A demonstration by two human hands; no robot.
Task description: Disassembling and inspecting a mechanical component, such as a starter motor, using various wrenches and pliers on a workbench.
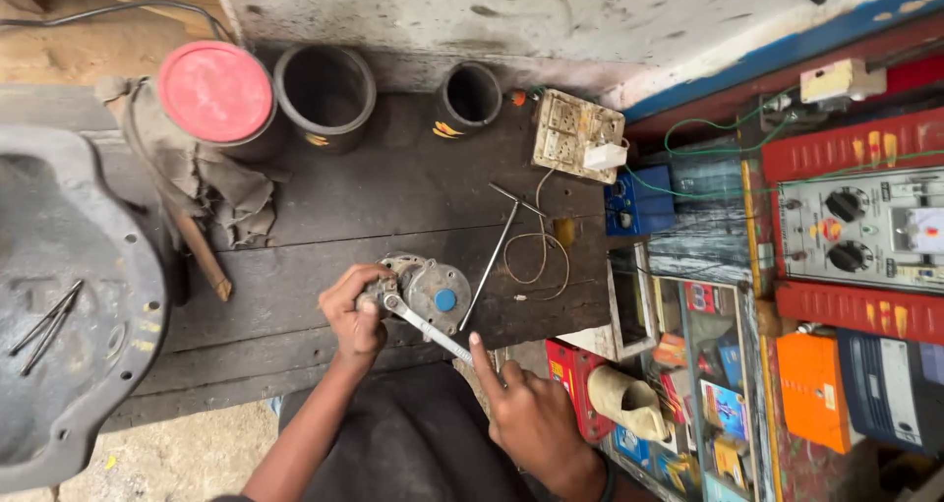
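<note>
We start with the bench [393, 197]: dark wood planks, running across the frame. At far left lies a large grey cast housing [69, 295] w/ thin metal rods in its hollow. Along the back edge stand three cylinders: a can w/ red lid [215, 91], an open dark sleeve [325, 94], a smaller open sleeve [469, 96]. A dirty rag [221, 192] hangs below the red-lidded can. At right is a switch/socket board [573, 133], then a red-cased meter unit w/ two black knobs [865, 227].

The work item, a small round grey motor assy w/ blue centre cap [433, 294], sits near the front edge of the bench, at frame centre. A T-handle tool [497, 256] and a loop of thin wire [539, 256] lie just beside it, to its right.

Step in hand, as we judge it: turning a fastener on the motor body w/ a spanner [425, 327]. The spanner head sits at the motor's left side; the shank runs down-right.

Left hand [354, 310]: fingers curled tight round the motor's left edge, thumb over the spanner head, steadying both. Right hand [531, 413]: index finger [479, 354] extended, tip touching the spanner's free end; other fingers loosely folded, gripping nothing.

Next move, in our judgement, calls for a firmer hold on the shank, and the left hand bracing the motor vs. rotation.
</note>
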